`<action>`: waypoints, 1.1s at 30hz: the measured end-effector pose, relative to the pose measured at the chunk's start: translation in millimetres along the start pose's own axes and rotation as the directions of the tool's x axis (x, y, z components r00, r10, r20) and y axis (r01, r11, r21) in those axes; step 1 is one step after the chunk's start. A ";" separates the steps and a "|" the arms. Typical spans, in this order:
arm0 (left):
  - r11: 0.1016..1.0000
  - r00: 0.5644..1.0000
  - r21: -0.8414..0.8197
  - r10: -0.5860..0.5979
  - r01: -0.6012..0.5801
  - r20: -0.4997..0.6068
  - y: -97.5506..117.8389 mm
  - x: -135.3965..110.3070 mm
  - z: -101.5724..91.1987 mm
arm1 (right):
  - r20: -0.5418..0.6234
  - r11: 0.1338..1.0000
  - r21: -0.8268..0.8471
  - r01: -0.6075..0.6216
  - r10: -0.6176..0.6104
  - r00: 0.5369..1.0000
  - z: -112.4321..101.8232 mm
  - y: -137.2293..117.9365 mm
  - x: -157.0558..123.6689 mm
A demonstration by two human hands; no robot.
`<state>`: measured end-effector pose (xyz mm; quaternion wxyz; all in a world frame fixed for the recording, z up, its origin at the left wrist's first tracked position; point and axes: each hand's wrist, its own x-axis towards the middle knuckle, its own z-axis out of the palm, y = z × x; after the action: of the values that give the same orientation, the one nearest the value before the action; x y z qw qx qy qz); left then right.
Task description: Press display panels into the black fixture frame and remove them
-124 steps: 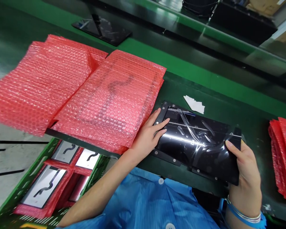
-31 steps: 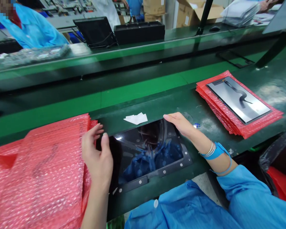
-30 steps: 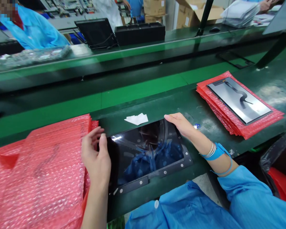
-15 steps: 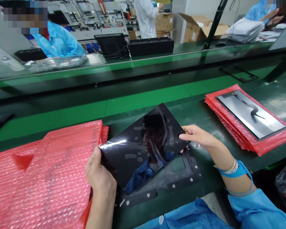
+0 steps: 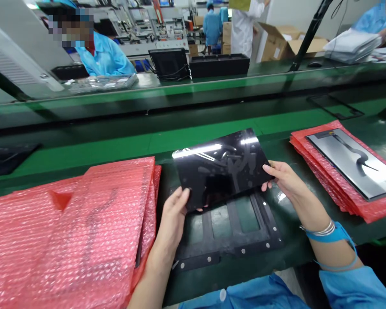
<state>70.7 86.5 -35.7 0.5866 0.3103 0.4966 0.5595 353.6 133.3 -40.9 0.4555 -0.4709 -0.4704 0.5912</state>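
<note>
A glossy black display panel [image 5: 221, 171] is held tilted above the bench, with light streaks and smudge-like marks on its face. My left hand [image 5: 173, 214] grips its lower left corner, thumb on the front. At the right edge, my right hand [image 5: 284, 178] pinches it between thumb and fingers. Below the panel a dark frame [image 5: 231, 244] with crossbars and round silver spots lies on the green bench, its far part hidden. Left of my left hand lie red bubble-wrap bags [image 5: 99, 227] in a pile.
At the right, a silver-backed display panel [image 5: 357, 163] with a dark flex cable rests on stacked red bubble-wrap bags [image 5: 312, 171]. A thin black frame [image 5: 337, 107] lies farther back. Beyond a raised ledge [image 5: 141, 103] stand a black box [image 5: 218, 65], cartons [image 5: 279, 43] and several co-workers.
The panel has been tipped up and shifted, its left end raised, and its reflections have changed. Both hands keep their hold. More of the dark frame beneath shows. The camera view has turned left.
</note>
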 end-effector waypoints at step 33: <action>0.979 0.983 0.090 0.178 -0.181 0.038 -4.2 -7.9 -10.7 | -0.401 0.732 -0.672 -0.117 -0.226 0.888 29.5 -27.6 135.6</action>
<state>63.2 76.1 -41.0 0.5261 0.3890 0.4832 0.5818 307.9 266.6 -27.7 0.3666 -0.7149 -0.5467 0.2362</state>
